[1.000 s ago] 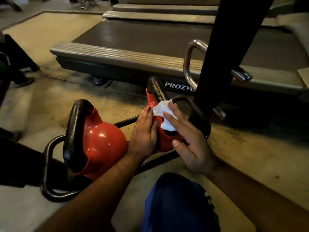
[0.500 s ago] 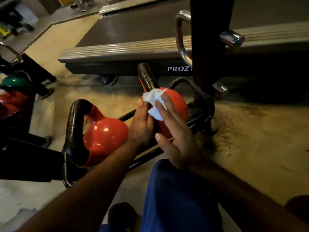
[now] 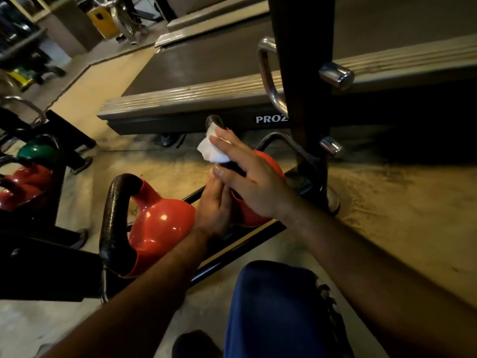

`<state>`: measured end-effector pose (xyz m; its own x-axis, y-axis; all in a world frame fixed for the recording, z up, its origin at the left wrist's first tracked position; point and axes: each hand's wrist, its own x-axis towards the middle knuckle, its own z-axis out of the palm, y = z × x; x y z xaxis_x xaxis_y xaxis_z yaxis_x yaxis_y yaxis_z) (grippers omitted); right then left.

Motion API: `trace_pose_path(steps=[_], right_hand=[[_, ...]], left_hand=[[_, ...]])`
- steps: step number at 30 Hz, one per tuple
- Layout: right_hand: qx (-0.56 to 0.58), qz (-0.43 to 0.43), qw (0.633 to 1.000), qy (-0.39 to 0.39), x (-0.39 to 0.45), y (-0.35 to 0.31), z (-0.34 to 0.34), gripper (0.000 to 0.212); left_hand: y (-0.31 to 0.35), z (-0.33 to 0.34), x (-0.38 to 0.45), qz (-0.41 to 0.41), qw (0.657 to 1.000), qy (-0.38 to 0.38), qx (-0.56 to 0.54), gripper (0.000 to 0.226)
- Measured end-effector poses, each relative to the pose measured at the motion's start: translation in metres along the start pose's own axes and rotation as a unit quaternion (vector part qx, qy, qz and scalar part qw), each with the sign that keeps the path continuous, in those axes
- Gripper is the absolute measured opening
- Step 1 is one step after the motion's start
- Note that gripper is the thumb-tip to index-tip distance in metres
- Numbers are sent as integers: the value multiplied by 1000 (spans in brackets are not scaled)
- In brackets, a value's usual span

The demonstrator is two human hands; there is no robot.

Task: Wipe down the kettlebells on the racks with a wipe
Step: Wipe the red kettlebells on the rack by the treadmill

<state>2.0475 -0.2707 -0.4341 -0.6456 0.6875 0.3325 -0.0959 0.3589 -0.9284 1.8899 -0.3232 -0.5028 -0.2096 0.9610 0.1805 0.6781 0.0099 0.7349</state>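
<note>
a treadmill (image 3: 206,81) fills the far side of the gym floor (image 3: 374,202), its long grey edge running across my view. in front of it a black upright post (image 3: 307,99) of a low rack (image 3: 232,244) rises on my right, with chrome pegs sticking out. the rack's black rails lie near the floor just ahead of my knee (image 3: 271,306), which is in blue cloth. further left stands another rack (image 3: 38,197) holding a green kettlebell and red ones.

two red kettlebells sit on the low rack. the near kettlebell (image 3: 157,228) is on my left, its thick black handle curving up. the far kettlebell (image 3: 268,161) is mostly hidden behind my hands.

my left hand (image 3: 214,202) lies flat against the side of the far kettlebell, fingers straight, steadying it. my right hand (image 3: 247,177) reaches over the top, fingers loosely extended, pressing a crumpled white wipe (image 3: 210,149) against the kettlebell's black handle; the thumb sits below, so the wipe looks pinched around the handle.

i judge i am mid-wipe on the handle of the far kettlebell. next i would need to slide the wipe along the rest of the handle, then shift to the near kettlebell.
</note>
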Motion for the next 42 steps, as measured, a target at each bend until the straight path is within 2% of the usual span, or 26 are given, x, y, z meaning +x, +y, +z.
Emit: trace_pose_path(steps=[3, 8, 10, 13, 17, 23, 28, 34, 39, 42], right_hand=[[72, 0, 997, -26, 24, 3, -5, 58], [120, -10, 992, -40, 38, 19, -11, 72], [125, 1, 991, -42, 41, 19, -12, 69], [126, 16, 991, -31, 39, 20, -10, 64], [123, -6, 992, -29, 33, 30, -9, 64], [117, 9, 993, -30, 63, 38, -9, 71], [77, 85, 993, -11, 76, 36, -18, 74], [66, 117, 991, -14, 72, 38, -14, 80], [90, 58, 994, -19, 64, 31, -13, 80], [88, 89, 992, -26, 67, 29, -17, 81]], left_hand=[[7, -4, -2, -32, 999, -1, -6, 57], [22, -3, -4, -58, 996, 18, -70, 49], [26, -5, -2, -99, 990, 24, -100, 50], [31, -4, 2, -147, 979, 52, -130, 35], [25, -1, 5, -133, 983, 60, -110, 35], [23, -3, 5, -129, 983, 53, -121, 38], [19, -2, 4, -142, 981, 51, -121, 39], [17, -2, 4, -149, 981, 49, -110, 41], [13, 1, 4, -138, 982, 65, -110, 46], [15, 1, 5, -139, 983, 53, -111, 48]])
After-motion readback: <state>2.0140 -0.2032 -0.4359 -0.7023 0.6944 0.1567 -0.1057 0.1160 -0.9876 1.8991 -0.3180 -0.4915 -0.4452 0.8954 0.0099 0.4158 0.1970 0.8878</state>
